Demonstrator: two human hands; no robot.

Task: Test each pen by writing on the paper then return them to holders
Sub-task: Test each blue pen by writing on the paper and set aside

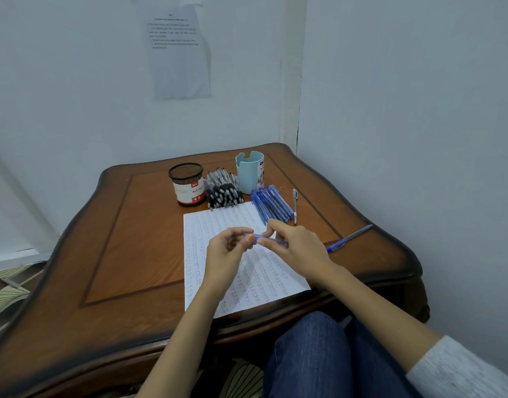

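Left hand (228,249) and right hand (297,249) both pinched one blue pen (258,237) just above the paper (199,239). I judged it mid-test, tip being readied; next, tip onto paper. Mesh holder (186,182) at 11 o'clock, blue holder (248,173) at 12.

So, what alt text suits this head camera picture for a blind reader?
Left hand and right hand pinch a blue pen over handwritten paper on a wooden table. Behind sit black pens, blue pens, a mesh holder, a blue holder.
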